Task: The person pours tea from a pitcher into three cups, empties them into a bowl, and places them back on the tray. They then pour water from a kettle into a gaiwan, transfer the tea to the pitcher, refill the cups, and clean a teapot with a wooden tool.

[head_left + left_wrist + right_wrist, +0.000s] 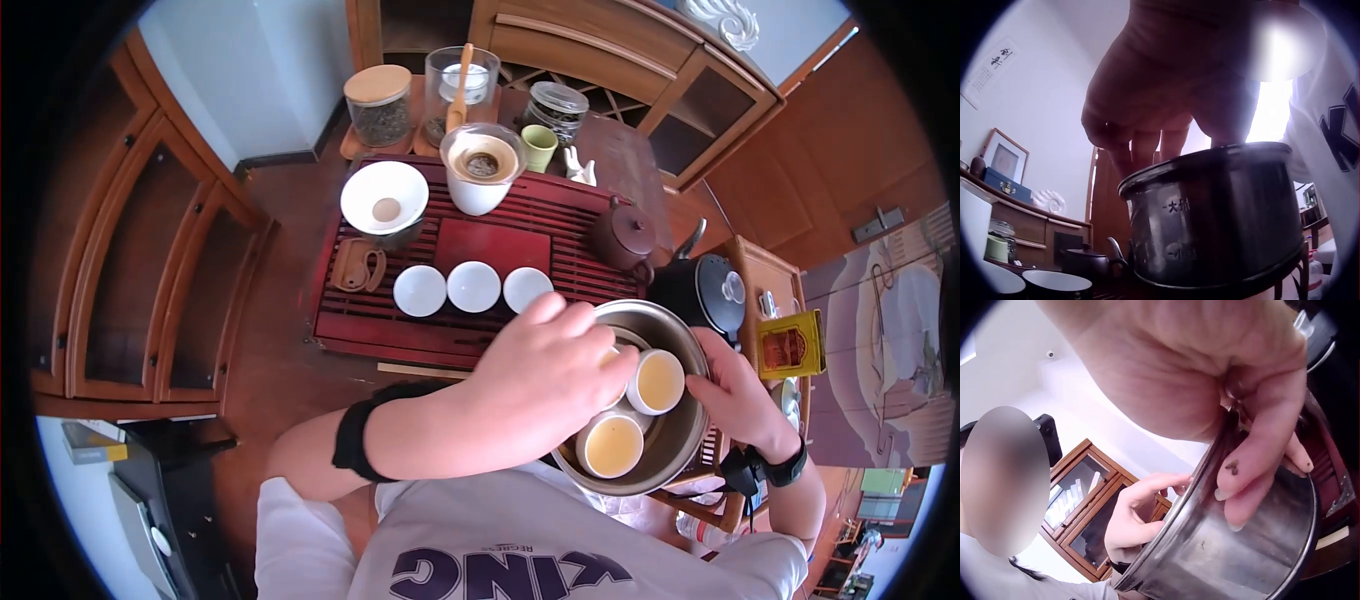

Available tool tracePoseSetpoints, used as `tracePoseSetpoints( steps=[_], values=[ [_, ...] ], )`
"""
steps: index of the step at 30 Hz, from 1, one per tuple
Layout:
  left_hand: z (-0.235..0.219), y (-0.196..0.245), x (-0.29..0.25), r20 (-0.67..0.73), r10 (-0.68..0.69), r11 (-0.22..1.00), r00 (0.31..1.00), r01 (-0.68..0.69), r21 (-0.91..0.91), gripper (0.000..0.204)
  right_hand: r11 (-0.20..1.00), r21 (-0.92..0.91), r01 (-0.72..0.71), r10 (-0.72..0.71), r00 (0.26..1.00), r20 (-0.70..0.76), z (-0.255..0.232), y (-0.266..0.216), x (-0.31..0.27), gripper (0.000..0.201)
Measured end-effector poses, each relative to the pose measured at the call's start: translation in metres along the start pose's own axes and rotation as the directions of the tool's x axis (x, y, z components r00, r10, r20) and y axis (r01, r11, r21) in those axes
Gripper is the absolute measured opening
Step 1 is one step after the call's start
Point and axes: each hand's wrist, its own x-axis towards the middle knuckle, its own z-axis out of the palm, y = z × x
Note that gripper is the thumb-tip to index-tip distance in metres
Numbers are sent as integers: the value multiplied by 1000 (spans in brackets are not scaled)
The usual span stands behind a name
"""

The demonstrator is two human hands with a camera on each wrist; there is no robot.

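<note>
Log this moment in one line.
right hand: grips pot | left hand: at cup in pot, grip partly hidden | pot: two more cups, filled | tray: white cups

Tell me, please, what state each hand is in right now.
Left hand: fingers bent down into the metal pot, at a partly hidden cup; whether it grips the cup cannot be told.
Right hand: closed on the pot's rim.

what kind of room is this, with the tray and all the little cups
Probably a tea corner in a home or small tea room: there's a slatted red tea tray with small white cups, a dark teapot, and lidded jars, one apparently holding dried leaves.
</note>
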Motion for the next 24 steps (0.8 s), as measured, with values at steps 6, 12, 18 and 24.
tracePoseSetpoints(
  steps=[6,12,18,24],
  values=[
    [16,-3,6,9,48,999,999,-49,20,55,997,69,44,-42,999,-27,12,5,0,46],
    [4,-5,4,27,33,999,999,-32,-44,62,997,71,26,-25,1000,-18,11,5,2,45],
    [-4,-7,-3,-5,-5,991,1000,5,-135,64,998,64,14,-17,999,43,11,-8,5,45],
    [-6,-10,-11,-3,-13,968,1000,12,-250,59,996,81,-39,34,998,59,17,-20,4,45]
  ],
)
